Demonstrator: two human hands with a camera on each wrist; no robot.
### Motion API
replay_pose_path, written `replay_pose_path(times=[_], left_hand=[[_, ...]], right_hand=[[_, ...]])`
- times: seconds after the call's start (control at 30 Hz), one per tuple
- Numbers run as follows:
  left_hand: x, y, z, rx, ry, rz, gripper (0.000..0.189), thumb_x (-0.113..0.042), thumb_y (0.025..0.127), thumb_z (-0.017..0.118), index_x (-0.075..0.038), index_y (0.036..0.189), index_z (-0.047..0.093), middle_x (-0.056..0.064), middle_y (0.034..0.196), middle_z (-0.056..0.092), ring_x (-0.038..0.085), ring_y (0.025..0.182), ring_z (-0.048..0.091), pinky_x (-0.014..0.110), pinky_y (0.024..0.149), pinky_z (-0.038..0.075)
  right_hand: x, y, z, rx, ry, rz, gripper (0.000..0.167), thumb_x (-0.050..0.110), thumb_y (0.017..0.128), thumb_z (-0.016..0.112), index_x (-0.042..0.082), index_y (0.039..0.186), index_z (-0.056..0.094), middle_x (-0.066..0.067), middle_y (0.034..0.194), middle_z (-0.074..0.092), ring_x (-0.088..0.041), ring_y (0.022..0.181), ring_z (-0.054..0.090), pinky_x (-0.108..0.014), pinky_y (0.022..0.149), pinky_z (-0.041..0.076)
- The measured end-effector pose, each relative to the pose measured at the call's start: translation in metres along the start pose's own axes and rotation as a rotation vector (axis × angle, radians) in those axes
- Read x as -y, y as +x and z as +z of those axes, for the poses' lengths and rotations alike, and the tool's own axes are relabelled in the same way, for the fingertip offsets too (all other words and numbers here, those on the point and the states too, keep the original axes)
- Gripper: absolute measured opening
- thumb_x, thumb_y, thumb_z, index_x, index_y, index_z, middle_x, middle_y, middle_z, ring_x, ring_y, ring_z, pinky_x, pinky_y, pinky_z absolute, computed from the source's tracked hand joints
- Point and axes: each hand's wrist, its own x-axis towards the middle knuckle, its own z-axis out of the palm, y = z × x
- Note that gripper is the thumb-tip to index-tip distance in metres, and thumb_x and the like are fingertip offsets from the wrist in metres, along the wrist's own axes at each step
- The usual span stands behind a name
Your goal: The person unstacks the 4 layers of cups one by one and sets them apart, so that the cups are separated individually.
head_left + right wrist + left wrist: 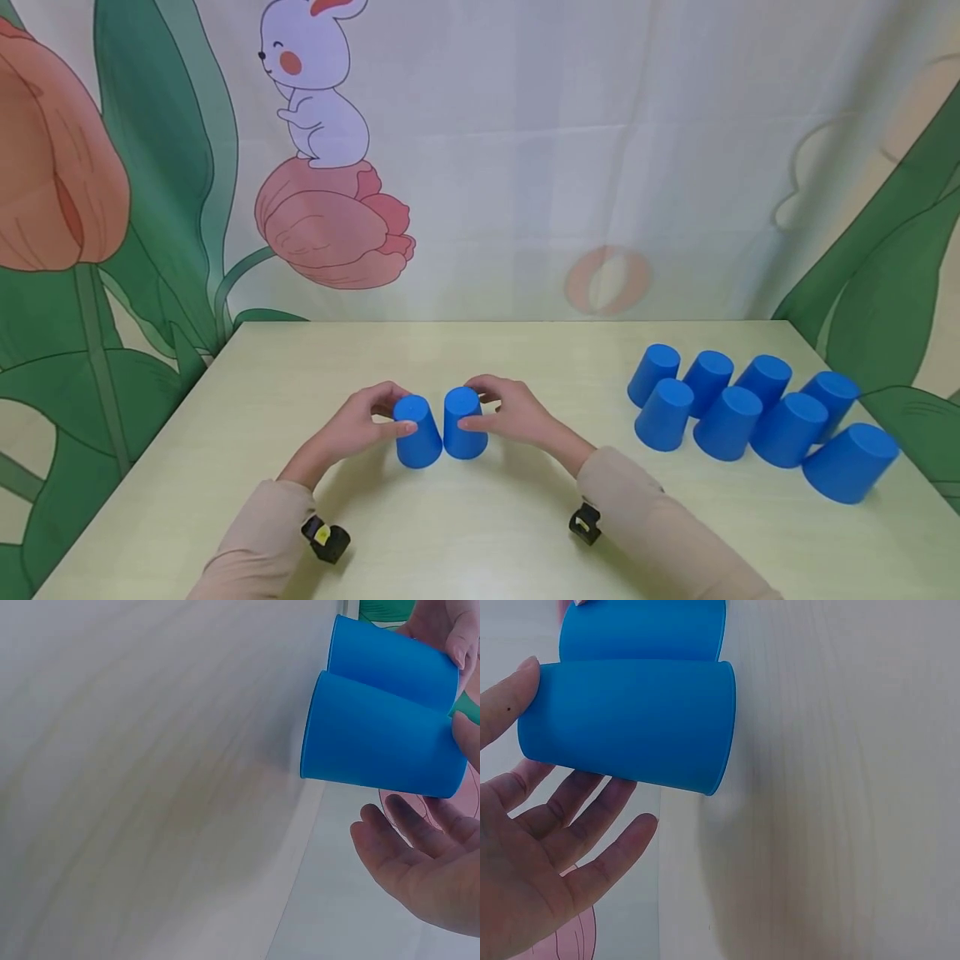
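Observation:
Two blue plastic cups are upside down and side by side near the middle of the table, their wide rims close together. My left hand (pixel 366 425) holds the left cup (pixel 420 442) between thumb and fingers, near its narrow end. With thumb in front and fingers behind, my right hand (pixel 519 410) grips the right cup (pixel 463 443). In the left wrist view, the left-hand cup (pixel 630 724) overlaps the other cup (pixel 645 630). The right wrist view shows the right-hand cup (pixel 382 742) nearest. Whether the rims bear on the tabletop I cannot tell.
Several more blue cups (pixel 726 425) stand upside down in two rows on the right side of the pale wooden table (pixel 510 533). Behind the table hangs a curtain (pixel 495 167) printed with a rabbit and flowers.

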Motion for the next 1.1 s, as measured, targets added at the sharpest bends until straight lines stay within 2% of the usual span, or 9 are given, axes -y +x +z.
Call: replay_pose_path(times=[0.43,0.67,0.87,1.1], left_hand=[[0.0,0.0,0.002,0.01,0.005,0.002,0.04,-0.025,0.08,0.07,-0.006,0.112,0.055,0.006,0.101,0.06,0.024,0.096,0.055,0.042,0.084,0.046],[0.0,-0.001,-0.002,0.011,0.021,0.035,0.041,-0.026,0.081,0.07,-0.005,0.112,0.055,0.007,0.103,0.06,0.025,0.097,0.055,0.043,0.084,0.046],[-0.003,-0.003,-0.004,0.017,0.014,0.036,0.041,-0.024,0.081,0.07,-0.004,0.112,0.055,0.009,0.104,0.059,0.027,0.098,0.055,0.043,0.084,0.046],[-0.002,-0.002,-0.003,0.028,0.005,0.047,0.041,-0.025,0.081,0.07,-0.003,0.113,0.055,0.009,0.104,0.059,0.027,0.097,0.055,0.044,0.084,0.045]], right_hand=[[0.005,-0.014,-0.006,-0.056,0.011,-0.004,0.044,0.03,0.078,0.072,0.009,0.114,0.057,-0.001,0.103,0.062,-0.019,0.094,0.058,-0.035,0.082,0.048],[0.009,-0.028,-0.019,-0.073,0.056,-0.01,0.044,0.03,0.077,0.073,0.01,0.113,0.057,0.0,0.101,0.062,-0.018,0.094,0.058,-0.038,0.084,0.047],[0.01,-0.039,-0.031,-0.077,0.033,-0.022,0.045,0.031,0.077,0.073,0.011,0.114,0.057,0.001,0.102,0.062,-0.016,0.094,0.057,-0.034,0.083,0.048],[0.011,-0.055,-0.047,-0.094,0.033,-0.025,0.048,0.031,0.078,0.072,0.009,0.117,0.055,-0.002,0.106,0.061,-0.02,0.097,0.057,-0.039,0.084,0.048]])
